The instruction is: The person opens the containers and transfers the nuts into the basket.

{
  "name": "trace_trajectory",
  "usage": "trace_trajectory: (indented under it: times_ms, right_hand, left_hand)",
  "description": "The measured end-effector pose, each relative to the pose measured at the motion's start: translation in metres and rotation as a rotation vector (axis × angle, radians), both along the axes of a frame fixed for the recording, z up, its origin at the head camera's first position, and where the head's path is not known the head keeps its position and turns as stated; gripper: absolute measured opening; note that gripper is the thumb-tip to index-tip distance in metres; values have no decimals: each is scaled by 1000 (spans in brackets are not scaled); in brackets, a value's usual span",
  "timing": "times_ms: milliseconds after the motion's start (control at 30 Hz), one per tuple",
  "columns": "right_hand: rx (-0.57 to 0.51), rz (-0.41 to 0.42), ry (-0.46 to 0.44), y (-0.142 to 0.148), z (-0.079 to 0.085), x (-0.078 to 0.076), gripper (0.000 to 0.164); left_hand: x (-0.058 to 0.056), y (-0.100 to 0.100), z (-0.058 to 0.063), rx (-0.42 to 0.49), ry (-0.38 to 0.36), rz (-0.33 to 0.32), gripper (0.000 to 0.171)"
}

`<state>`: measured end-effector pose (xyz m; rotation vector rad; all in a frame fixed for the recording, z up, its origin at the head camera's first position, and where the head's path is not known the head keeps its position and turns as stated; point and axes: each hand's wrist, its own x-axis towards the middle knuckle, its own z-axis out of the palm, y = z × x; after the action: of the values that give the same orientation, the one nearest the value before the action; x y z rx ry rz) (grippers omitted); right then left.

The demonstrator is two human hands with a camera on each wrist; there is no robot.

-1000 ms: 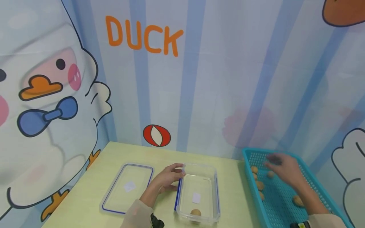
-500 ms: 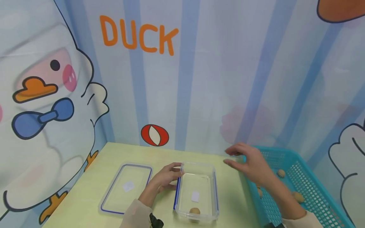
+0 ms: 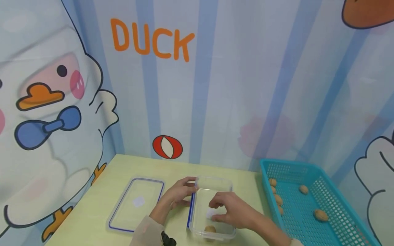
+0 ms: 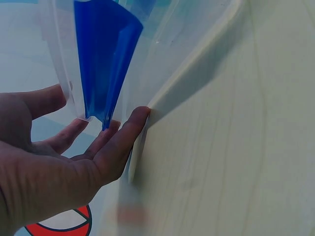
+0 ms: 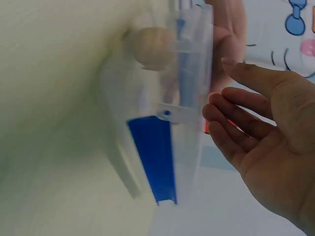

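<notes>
A clear plastic food container with blue side clips stands on the table, without its lid. One walnut lies inside at its near end, beyond a white label. My left hand holds the container's far left corner, fingers around the wall and rim; in the left wrist view they curve about the blue clip. Over the container's right side hovers my right hand, thumb and fingers bent and apart. Nothing shows between them in the right wrist view, where the walnut appears through the wall.
The blue-edged clear lid lies flat to the left of the container. A turquoise basket at the right holds several walnuts, most along its left wall. Behind the table hangs a duck-printed curtain.
My right hand has left the basket and moved left to above the container. One walnut in the basket has shifted right. My left hand stays at the container.
</notes>
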<state>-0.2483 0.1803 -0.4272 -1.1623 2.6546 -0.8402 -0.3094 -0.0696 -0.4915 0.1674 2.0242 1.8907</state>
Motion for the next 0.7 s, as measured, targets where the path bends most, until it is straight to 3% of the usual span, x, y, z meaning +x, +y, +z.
trace_trajectory:
  times_ms: [233,467,700]
  right_hand:
    - [87,38,-95,-8,-20,2,26]
    - [160,74,-79,-13,-27,0,8]
    - [179,112,-97,-15,-30,-2,6]
  left_hand:
    - [1,0,-1,0,-1,-7,56]
    - [0,0,1,4,2,-4,57]
    - [-1,0,0,-10,1,4,56]
